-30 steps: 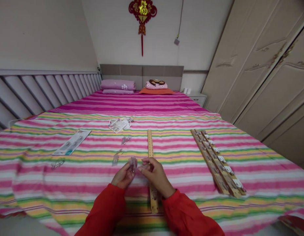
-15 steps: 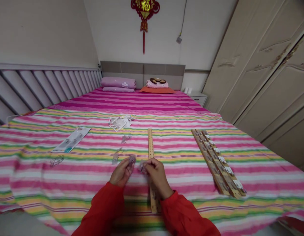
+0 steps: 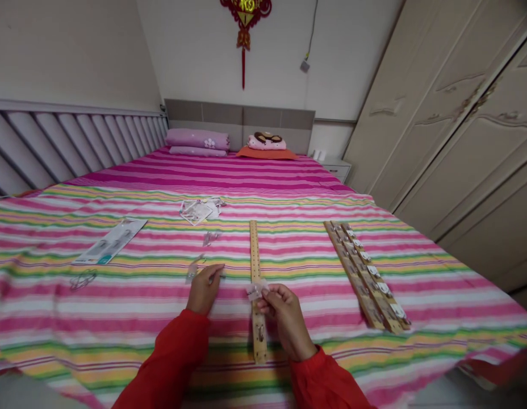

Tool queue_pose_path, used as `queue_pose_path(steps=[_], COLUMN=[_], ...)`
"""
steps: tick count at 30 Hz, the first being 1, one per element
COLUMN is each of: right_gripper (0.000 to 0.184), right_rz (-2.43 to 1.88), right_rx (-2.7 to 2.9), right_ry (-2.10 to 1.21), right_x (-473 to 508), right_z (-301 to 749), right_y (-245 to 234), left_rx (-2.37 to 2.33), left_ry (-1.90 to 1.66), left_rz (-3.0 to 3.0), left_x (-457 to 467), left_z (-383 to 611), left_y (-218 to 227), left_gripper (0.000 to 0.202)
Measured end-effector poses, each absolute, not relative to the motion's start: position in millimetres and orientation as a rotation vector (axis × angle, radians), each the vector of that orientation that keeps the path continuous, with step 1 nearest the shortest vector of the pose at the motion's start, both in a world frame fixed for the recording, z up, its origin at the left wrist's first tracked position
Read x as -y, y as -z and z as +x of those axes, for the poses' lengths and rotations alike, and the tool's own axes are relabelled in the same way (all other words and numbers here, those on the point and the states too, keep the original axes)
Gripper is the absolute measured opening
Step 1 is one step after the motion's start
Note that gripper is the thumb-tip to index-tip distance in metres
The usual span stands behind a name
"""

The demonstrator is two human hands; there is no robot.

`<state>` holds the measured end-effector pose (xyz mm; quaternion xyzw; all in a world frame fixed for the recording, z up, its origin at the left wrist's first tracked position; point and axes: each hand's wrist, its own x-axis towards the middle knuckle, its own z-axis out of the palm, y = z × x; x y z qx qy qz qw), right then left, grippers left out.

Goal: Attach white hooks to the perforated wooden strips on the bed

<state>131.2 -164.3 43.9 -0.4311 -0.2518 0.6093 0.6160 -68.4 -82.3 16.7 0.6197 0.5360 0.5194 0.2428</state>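
Pinched in the fingertips of my right hand (image 3: 284, 318) is a small clear plastic packet (image 3: 255, 291) with something small and dark in it. It overlaps the middle of a narrow wooden strip (image 3: 255, 250) with rows of holes; I cannot tell whether they touch. A small metal piece (image 3: 260, 332) sits on the strip's near part. My left hand (image 3: 204, 288) is left of the strip, its fingers closed on a small clear plastic piece (image 3: 222, 273), mostly hidden. Beside that hand lies another clear packet (image 3: 191, 274), and a further one (image 3: 211, 238) lies beyond.
On the right lie several wooden strips (image 3: 366, 272) bearing clear packets and white pieces. A white card with small metal items (image 3: 112, 242) and a wire loop (image 3: 83, 278) lie left. Papers and packets (image 3: 199, 210) lie farther back on the striped cloth (image 3: 153, 341).
My hands have moved apart. The left went slightly left with its clear piece; the right brought the packet over the wooden strip. The view has shifted slightly.
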Motion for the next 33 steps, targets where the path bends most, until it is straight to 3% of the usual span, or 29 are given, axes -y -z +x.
queue_pose_path(steps=[6,14,24,33], right_gripper=[0.028,0.024,0.027,0.028], right_rz=[-0.914,-0.843,-0.994,-1.009], right_rx=[0.372,0.334,0.624,0.722], right_ry=[-1.489,-1.581,-1.297,-1.344], right_x=[174,185,182,165], right_z=[133,124,147,146], right_y=[-42,-44,-41,-45], left_rx=[-1.438,-1.085,-1.099,-1.098], left_ry=[-1.46,-1.14,-1.068,-1.067], left_rz=[1.417,1.097,1.005,1.031], left_x=[111,153,163,160], left_z=[-52,-5,-3,3], left_y=[-36,-45,-52,-51], left_gripper=[0.019,0.025,0.036,0.033])
